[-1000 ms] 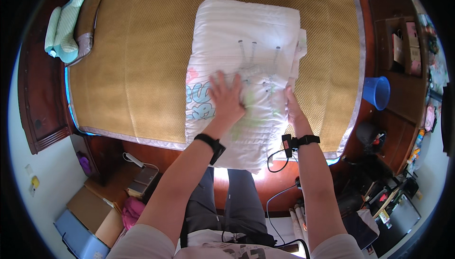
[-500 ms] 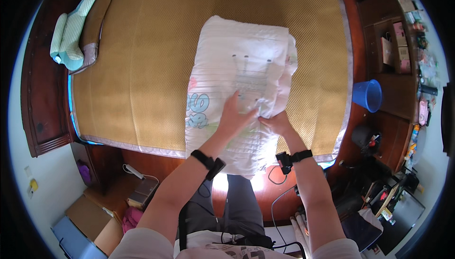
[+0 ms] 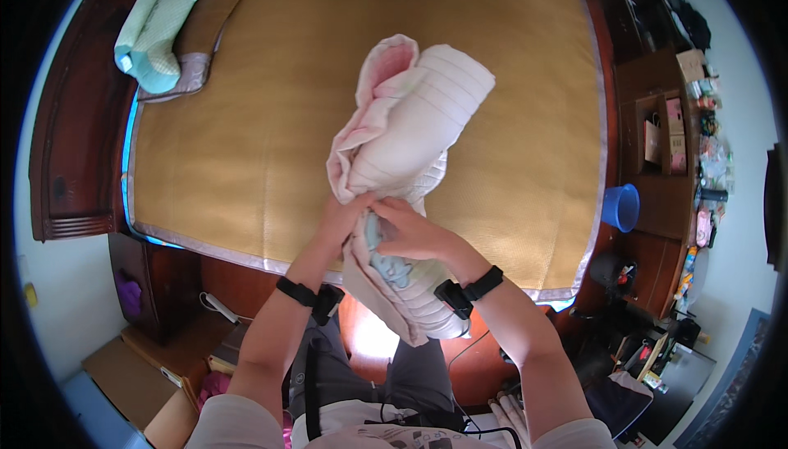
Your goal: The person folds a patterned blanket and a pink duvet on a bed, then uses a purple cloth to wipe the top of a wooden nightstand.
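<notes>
A pale pink and white quilt (image 3: 419,129) with stitched lines and a blue print is gathered into a long bundle, narrowed at its middle. Its upper part rests over the bed; the lower part hangs past the bed's near edge in front of my legs. My left hand (image 3: 338,221) grips the narrowed middle from the left, its fingers partly hidden by the fabric. From the right, my right hand (image 3: 413,231) closes on the same spot, fingertips close to my left hand. Both wrists wear black bands with small devices.
A tan woven mat (image 3: 238,145) with a grey border covers the bed. Green pillows (image 3: 168,34) lie at the far left by the dark headboard (image 3: 74,145). To the right stand a blue bin (image 3: 621,207) and a wooden cabinet (image 3: 661,219) with small items on top.
The quilt, folded into a flat rectangle before, is now bunched and turned into a narrow bundle. Both hands have shifted to its middle, close together, and the head view has moved slightly.
</notes>
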The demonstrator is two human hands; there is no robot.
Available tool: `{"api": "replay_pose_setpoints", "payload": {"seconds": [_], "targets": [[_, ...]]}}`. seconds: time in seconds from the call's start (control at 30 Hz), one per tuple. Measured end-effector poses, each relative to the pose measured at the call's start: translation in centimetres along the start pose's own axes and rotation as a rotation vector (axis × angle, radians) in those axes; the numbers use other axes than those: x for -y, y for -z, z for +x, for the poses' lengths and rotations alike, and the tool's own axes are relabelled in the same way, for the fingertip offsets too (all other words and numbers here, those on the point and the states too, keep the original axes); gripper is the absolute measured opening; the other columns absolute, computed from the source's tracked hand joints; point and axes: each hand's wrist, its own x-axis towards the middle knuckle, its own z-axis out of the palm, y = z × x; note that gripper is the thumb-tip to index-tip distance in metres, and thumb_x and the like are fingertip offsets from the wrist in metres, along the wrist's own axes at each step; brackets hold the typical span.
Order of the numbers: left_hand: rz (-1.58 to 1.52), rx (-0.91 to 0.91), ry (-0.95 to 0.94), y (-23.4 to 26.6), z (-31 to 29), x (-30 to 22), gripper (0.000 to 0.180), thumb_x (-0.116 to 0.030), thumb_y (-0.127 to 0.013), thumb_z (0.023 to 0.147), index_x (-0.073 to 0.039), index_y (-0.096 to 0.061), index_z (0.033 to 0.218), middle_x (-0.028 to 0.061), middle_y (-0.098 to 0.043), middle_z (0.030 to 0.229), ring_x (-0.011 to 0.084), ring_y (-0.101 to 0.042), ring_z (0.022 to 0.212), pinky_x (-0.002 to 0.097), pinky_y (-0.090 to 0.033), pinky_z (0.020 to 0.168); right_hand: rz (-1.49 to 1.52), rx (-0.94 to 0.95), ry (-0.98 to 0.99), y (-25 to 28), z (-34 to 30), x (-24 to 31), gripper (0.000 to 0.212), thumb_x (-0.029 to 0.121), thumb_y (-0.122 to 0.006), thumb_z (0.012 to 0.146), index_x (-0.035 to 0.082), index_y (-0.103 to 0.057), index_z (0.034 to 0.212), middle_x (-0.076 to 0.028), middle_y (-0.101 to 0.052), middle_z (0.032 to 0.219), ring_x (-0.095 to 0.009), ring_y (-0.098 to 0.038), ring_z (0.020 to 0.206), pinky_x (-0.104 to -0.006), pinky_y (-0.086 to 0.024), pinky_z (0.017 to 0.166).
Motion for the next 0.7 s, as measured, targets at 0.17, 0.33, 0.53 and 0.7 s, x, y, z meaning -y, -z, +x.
{"api": "replay_pose_setpoints", "payload": {"seconds": [0.17,0.33,0.53,0.7], "targets": [[-0.284,-0.031,0.2,18.2,-0.8,-1.3,0.04,-0.022,-0.056,0.091,-0.001,-0.05,0.124,0.0111,-0.063,0.107,0.0203,-0.063,0.092,0.0349,-0.054,0.076,0.042,0.224,0.007,-8.4,10.4,6.2,0.081,0.02,-0.066,0.07,0.004,-0.033,0.142,-0.022,-0.035,0.139,-0.036,-0.034,0.13,-0.037,-0.029,0.109],[-0.152,-0.327,0.214,35.1,-1.8,0.9,0.048,-0.036,-0.055,0.091,-0.004,-0.049,0.127,0.0133,-0.061,0.113,0.0218,-0.063,0.097,0.0373,-0.051,0.086,0.143,0.345,-0.02,-13.2,17.2,8.6,0.069,0.021,-0.071,0.075,0.005,-0.043,0.137,-0.015,-0.045,0.135,-0.026,-0.044,0.125,-0.0344,-0.033,0.106],[0.04,-0.436,0.402,46.8,-2.2,5.1,0.091,-0.036,-0.073,0.079,0.0,-0.018,0.142,0.0195,-0.046,0.133,0.0324,-0.051,0.117,0.0401,-0.046,0.095,-0.168,-0.064,-0.551,-14.1,19.0,-0.7,0.09,0.039,-0.08,0.071,-0.004,-0.036,0.137,-0.021,-0.043,0.137,-0.029,-0.044,0.127,-0.0372,-0.036,0.105],[0.218,-0.411,0.322,45.0,0.6,6.3,0.108,-0.031,-0.08,0.07,0.005,-0.009,0.142,0.0277,-0.036,0.138,0.0338,-0.045,0.124,0.037,-0.044,0.098,0.101,-0.171,-0.66,-21.4,20.4,-9.5,0.116,0.052,-0.082,0.061,-0.004,-0.021,0.142,-0.024,-0.04,0.139,-0.032,-0.042,0.128,-0.0385,-0.037,0.105]]}}
